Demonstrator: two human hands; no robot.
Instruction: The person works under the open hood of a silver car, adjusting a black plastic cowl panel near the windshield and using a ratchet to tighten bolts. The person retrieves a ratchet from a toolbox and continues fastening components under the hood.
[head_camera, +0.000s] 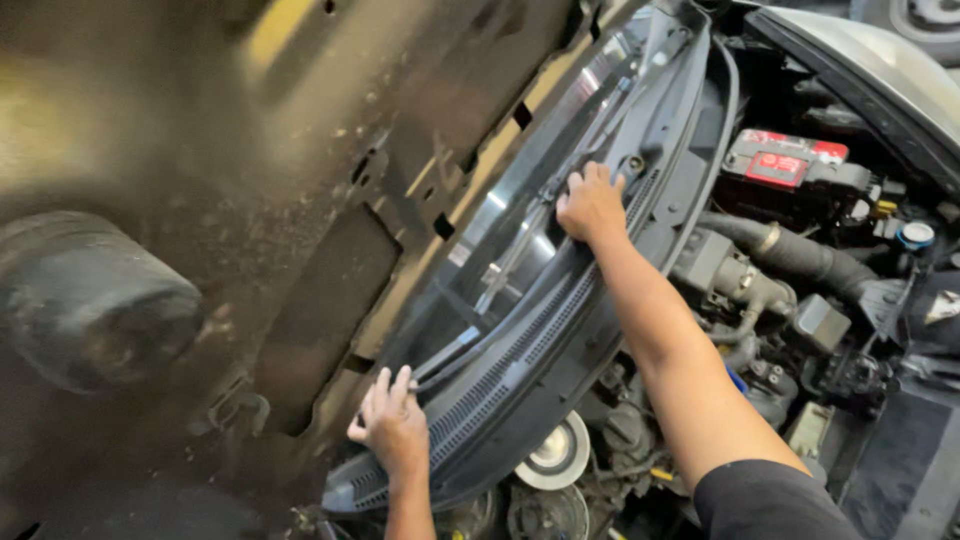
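Note:
I look down into an open car engine bay under the raised hood (250, 200). My left hand (390, 420) rests on the near end of the black plastic cowl panel (520, 350) at the base of the windshield (500, 260), fingers stretched toward a wiper arm (445, 352). My right hand (590, 205) presses flat on the same cowl farther along, fingertips at the wiper arm pivot (634, 163). Neither hand holds a tool.
The car battery with a red cover (790, 165) sits at the right, with a black intake hose (790, 250) and engine parts below it. A round strut mount (555, 455) shows near the cowl's lower edge. The fender (880, 70) runs along the upper right.

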